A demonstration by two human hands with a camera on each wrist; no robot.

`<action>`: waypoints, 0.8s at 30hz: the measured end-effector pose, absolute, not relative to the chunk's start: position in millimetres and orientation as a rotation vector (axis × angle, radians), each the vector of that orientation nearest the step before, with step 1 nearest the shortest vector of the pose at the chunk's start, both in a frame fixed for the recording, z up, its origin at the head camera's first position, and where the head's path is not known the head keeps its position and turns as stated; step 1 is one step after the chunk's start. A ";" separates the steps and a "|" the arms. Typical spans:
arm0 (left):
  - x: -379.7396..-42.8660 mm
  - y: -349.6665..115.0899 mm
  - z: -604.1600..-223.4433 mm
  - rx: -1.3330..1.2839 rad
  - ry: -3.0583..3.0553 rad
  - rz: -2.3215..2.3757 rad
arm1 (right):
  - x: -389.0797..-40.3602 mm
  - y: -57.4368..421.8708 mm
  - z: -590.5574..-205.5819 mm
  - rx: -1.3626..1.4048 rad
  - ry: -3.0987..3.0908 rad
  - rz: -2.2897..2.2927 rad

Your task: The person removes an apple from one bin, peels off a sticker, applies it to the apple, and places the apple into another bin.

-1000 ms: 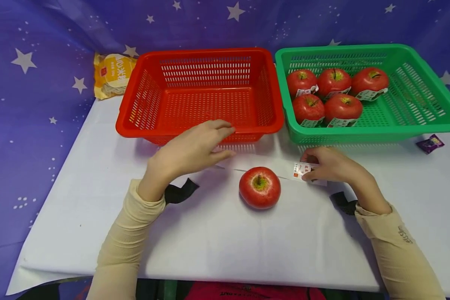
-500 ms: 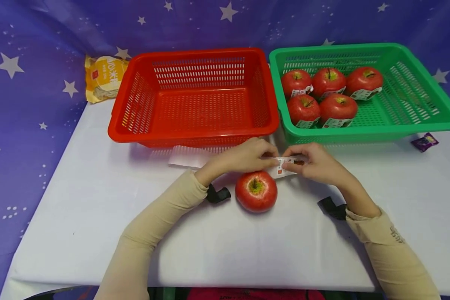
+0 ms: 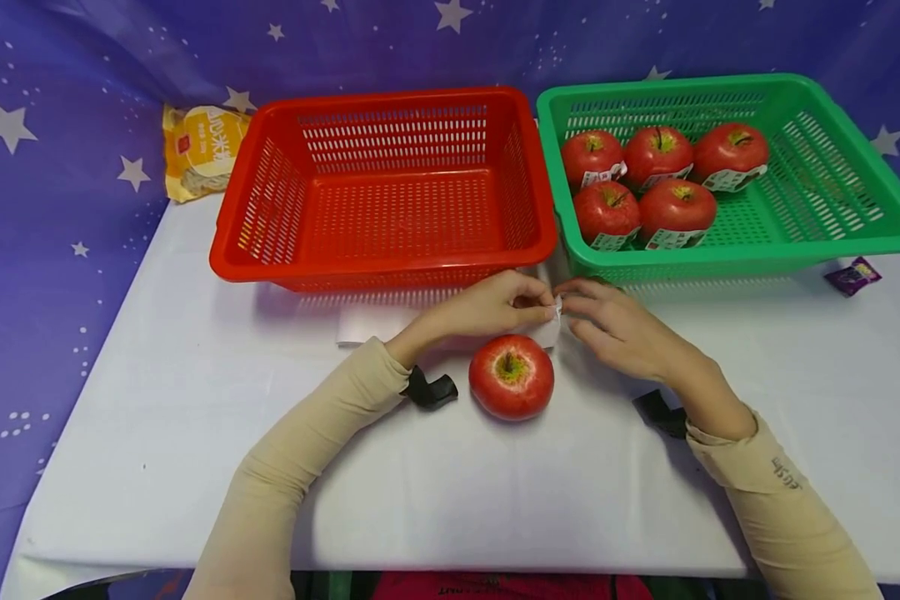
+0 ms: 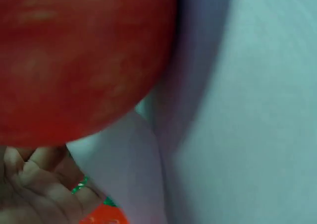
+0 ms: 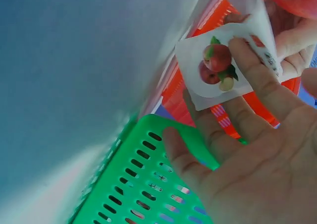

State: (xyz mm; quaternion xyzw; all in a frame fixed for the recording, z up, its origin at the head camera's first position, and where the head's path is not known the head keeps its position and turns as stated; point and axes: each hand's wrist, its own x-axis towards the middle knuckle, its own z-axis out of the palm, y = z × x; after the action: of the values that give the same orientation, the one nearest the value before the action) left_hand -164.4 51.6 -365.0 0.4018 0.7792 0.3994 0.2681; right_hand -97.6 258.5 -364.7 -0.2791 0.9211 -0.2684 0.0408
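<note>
Thumb and fingers of my left hand pinch a white paper strip of apple labels, its end folded up at the fingertips. My right hand is just to the right, fingers extended and spread. In the right wrist view its index fingertip touches a label printed with apples, while other fingers reach behind it. A red apple sits on the table in front of the left hand; it fills the upper left of the left wrist view. Part of the strip is hidden under the left hand.
A red basket stands behind the left hand. Right of it, a green basket holds several labelled apples. A yellow food packet lies at the back left, a small purple wrapper at the right.
My left hand came across to the right and took hold of the strip near the label. The right hand, which pinched the label, has loosened and spread its fingers.
</note>
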 end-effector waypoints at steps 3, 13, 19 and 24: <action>-162.1 52.8 -363.0 1.174 2.209 0.946 | -96.7 255.9 -364.4 -0.849 2.817 -0.764; -162.6 53.1 -361.6 1.127 2.205 0.970 | -96.2 257.1 -364.2 -0.873 2.789 -0.873; -163.0 52.4 -362.0 1.139 2.207 0.947 | -95.2 258.3 -364.4 -0.922 2.938 -0.875; -164.4 47.7 -366.4 1.095 2.209 0.945 | -96.1 260.9 -365.4 -0.892 3.077 -0.973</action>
State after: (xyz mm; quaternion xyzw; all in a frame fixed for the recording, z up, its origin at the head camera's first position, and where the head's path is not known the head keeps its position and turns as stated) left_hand -164.4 47.7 -366.4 0.4017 0.8104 0.3468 0.2481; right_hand -96.1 260.9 -365.4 -0.2649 0.9141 -0.2890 -0.1031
